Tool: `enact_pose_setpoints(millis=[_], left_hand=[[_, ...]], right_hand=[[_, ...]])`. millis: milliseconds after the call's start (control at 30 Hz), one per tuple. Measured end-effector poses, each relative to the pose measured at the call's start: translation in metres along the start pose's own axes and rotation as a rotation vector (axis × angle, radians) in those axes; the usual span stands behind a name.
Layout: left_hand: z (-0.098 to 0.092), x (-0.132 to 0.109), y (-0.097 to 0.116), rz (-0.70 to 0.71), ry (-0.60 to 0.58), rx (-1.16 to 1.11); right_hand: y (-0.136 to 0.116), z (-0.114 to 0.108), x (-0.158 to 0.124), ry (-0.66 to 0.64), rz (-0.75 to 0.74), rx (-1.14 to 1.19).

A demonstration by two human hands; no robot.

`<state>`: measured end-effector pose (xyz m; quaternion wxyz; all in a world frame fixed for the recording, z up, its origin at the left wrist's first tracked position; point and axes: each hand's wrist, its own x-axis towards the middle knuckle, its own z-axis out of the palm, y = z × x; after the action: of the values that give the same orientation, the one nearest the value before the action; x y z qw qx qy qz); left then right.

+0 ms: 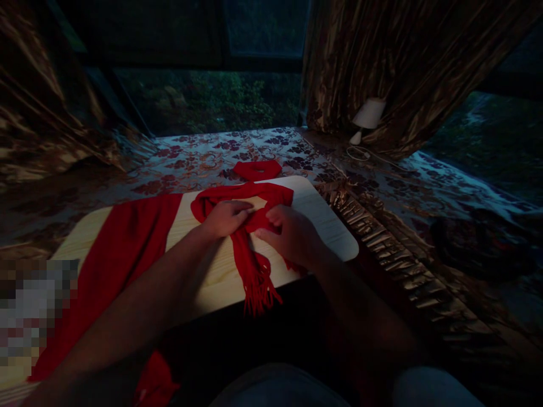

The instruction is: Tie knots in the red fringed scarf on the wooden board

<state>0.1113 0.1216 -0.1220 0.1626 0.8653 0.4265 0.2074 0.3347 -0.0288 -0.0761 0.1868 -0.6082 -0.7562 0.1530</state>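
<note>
A red fringed scarf (244, 254) lies in a loop on a light wooden board (203, 254). One tasselled end hangs toward me over the board's front edge, and part of the other end shows under my right forearm. My left hand (227, 219) holds the left part of the loop where the fabric crosses, its fingers curled over the cloth. Across from it, my right hand (294, 233) grips the right part between thumb and fingers. Shade and my own fingers hide exactly how the layers cross.
More red cloth (131, 237) drapes over the board's left side. Behind the board lies a red folded band (257, 169) on the patterned cover (190, 161). A white lamp (369, 116) with a cord stands at the back right by the curtains (339, 62). Another red piece (156, 379) is below.
</note>
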Motion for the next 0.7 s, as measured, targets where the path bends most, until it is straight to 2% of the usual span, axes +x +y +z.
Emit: enact_pose_setpoints(millis=[67,133,233,333,500,633,700], left_hand=[[0.004,0.025,0.013,0.021,-0.073,-0.042],[0.013,0.048,0.021,0.022,-0.118,0.001],[0.031,0.07,0.021,0.024,-0.129,0.032],[0.046,0.074,0.015,0.041,-0.095,-0.017],[0.052,0.07,0.008,0.03,-0.073,-0.135],[0.05,0.071,0.005,0.008,-0.061,-0.229],[0.05,0.073,0.003,-0.02,-0.028,-0.353]], right_hand=[[0.005,0.006,0.03,0.026,0.051,-0.063],[0.01,0.013,0.05,-0.015,0.099,-0.115],[0.018,0.025,0.055,-0.025,0.103,-0.097],[0.025,0.028,0.046,0.02,0.004,0.009],[0.029,0.017,0.037,-0.057,-0.21,0.211],[0.03,0.013,0.033,-0.118,-0.244,0.307],[0.032,0.013,0.032,-0.137,-0.237,0.334]])
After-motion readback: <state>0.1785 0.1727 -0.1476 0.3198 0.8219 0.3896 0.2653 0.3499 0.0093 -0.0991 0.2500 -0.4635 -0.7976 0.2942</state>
